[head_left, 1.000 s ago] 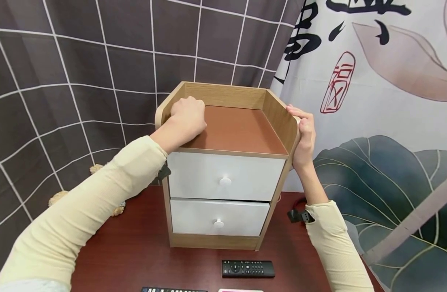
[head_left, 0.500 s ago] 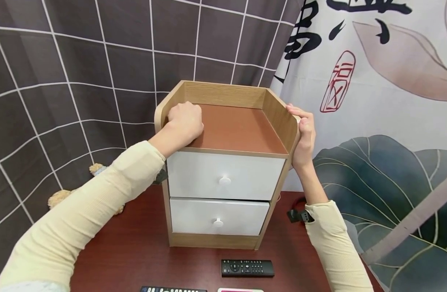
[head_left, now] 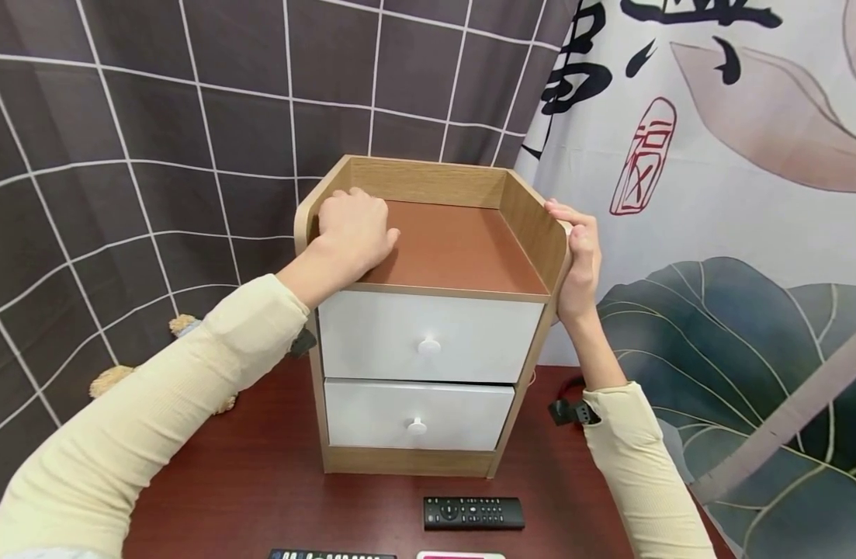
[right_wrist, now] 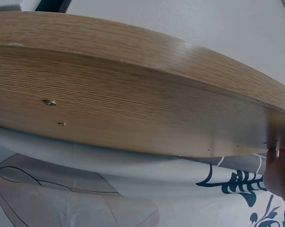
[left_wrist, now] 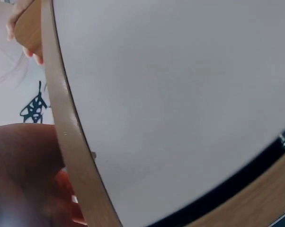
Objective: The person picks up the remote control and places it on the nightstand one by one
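A small wooden bedside cabinet [head_left: 469, 334] with two white drawers stands upright on the table, both drawers pushed in. My left hand [head_left: 354, 229] is bent down inside the raised rim, over the brown top [head_left: 452, 241] and beside the left side panel. Its thumb sticks out to the right; its fingertips are hidden, so I cannot tell whether they hold anything. At the opposite side, my right hand [head_left: 580, 260] grips the upper edge of the right panel, its fingers [left_wrist: 26, 51] wrapping the wooden corner. Small metal fittings [right_wrist: 49, 102] show on that panel's outer face.
A black remote control [head_left: 473, 513] lies in front of the cabinet on the dark red table [head_left: 260, 481]. Parts of another remote [head_left: 333, 554] and a pink-and-white item [head_left: 461, 555] show at the bottom edge. Plush toys [head_left: 112, 379] sit behind the left sleeve. Curtains hang close behind.
My left hand shifts slightly left over the cabinet top, and its thumb now points outward. The right hand keeps its hold; the cabinet stays in place.
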Demonstrator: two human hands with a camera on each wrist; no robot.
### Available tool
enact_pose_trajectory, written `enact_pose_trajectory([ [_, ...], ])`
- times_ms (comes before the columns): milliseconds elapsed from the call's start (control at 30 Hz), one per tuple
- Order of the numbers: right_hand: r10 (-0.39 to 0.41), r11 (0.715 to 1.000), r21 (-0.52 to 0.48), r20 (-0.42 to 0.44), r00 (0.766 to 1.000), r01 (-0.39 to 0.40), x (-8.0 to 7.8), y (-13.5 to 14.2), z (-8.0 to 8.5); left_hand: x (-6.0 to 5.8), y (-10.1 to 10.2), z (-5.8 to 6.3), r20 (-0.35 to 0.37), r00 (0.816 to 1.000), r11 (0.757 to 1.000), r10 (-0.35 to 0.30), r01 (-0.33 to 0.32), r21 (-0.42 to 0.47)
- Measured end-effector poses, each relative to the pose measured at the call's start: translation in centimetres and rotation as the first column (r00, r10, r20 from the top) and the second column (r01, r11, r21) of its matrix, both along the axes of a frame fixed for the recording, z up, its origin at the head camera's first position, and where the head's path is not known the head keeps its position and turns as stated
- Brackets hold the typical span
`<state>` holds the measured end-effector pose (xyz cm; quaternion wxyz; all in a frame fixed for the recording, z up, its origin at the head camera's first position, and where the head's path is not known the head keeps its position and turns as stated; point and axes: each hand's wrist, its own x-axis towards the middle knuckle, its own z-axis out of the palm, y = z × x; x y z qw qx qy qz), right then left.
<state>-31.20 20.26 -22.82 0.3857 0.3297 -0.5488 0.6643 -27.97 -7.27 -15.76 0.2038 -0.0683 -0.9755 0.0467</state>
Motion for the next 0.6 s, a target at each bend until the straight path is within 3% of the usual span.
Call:
enact_pose_trajectory([
  [200, -0.004, 1.000, 0.009, 0.017, 1.000, 0.004, 0.0, 0.1, 0.1, 0.8, 0.0, -0.5, -0.101, 0.988, 0.991, -0.115, 0.121, 0.056],
  [367, -0.007, 1.000, 0.023, 0.023, 1.000, 0.006, 0.0, 0.3, 0.2, 1.4, 0.2, -1.1, -0.214, 0.947, 0.962, -0.238, 0.260, 0.082],
  [467, 0.003, 1.000, 0.020, 0.021, 1.000, -0.004, -0.1, 0.3, 0.2, 1.8, 0.2, -1.7, -0.297, 0.893, 0.928, -0.337, 0.368, 0.054],
  [600, 0.008, 1.000, 0.013, 0.008, 1.000, -0.008, -0.1, 0.1, 0.2, 2.6, 0.2, -2.9, -0.418, 0.776, 0.861, -0.472, 0.508, -0.028],
])
